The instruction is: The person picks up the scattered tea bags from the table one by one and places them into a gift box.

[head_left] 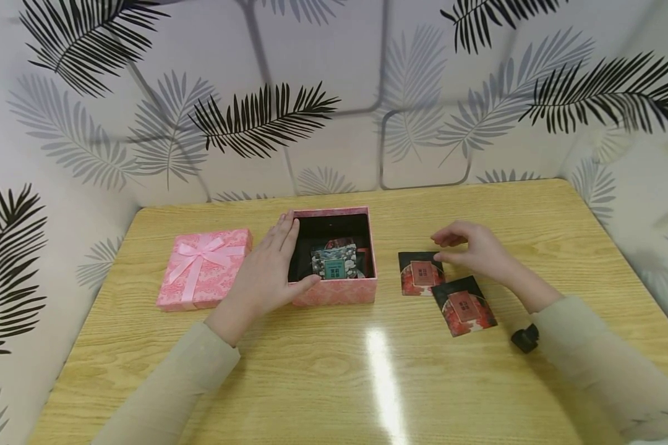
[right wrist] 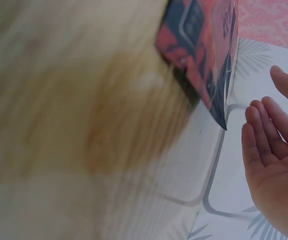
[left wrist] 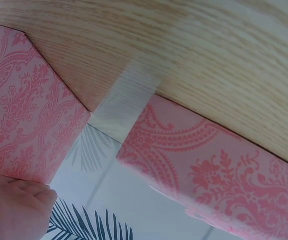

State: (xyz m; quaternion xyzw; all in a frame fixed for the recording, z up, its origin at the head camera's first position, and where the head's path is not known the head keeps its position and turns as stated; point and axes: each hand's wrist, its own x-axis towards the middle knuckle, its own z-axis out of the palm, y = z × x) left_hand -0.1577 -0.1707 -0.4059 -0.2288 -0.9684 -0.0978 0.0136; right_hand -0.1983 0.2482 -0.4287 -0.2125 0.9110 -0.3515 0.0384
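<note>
My left hand rests along the left side of an uncovered pink patterned gift box, fingers extended at its rim and thumb by the front edge. Inside its black interior lie several sachets, the front one a floral sachet with a green label. To the right, my right hand hovers with thumb and fingers apart and nothing between them. Its thumb is close by the top corner of a black-and-red sachet. A second black-and-red sachet lies tilted just in front, slightly overlapping the first in this view.
A pink lid with a ribbon bow lies left of the box on the wooden table. Beside the right sleeve is a small black object. Leaf-patterned covering stands behind the table's far edge.
</note>
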